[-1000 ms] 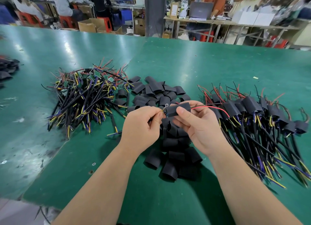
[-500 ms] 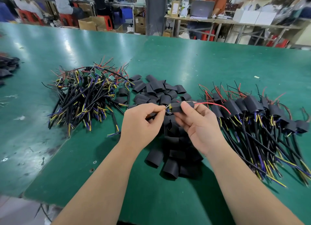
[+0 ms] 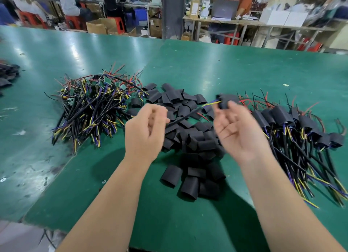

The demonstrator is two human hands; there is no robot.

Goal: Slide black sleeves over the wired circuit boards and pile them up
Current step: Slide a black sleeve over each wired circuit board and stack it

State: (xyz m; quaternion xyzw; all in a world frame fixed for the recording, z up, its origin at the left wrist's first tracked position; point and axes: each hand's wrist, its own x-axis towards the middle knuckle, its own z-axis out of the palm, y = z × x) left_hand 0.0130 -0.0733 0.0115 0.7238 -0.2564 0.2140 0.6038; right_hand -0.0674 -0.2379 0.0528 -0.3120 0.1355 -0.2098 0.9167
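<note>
My right hand (image 3: 239, 133) is raised palm up and pinches a sleeved circuit board (image 3: 225, 101) at its fingertips; the view there is blurred. The board's black cable (image 3: 188, 116) runs left from it to my left hand (image 3: 145, 133), whose curled fingers hold its end. Beneath both hands lies a heap of loose black sleeves (image 3: 190, 184). A pile of bare wired boards (image 3: 90, 108) lies to the left. To the right is a pile of sleeved boards (image 3: 301, 127) with cables pointing toward me.
Everything rests on a green table (image 3: 207, 63), whose near edge is at the bottom left. More dark parts (image 3: 7, 74) lie at the far left edge. Behind the table people sit at benches with red stools and cardboard boxes.
My hands were close together working the sleeve onto the board. They have moved apart, the right carrying the sleeved board up and right, with the cable stretched between them.
</note>
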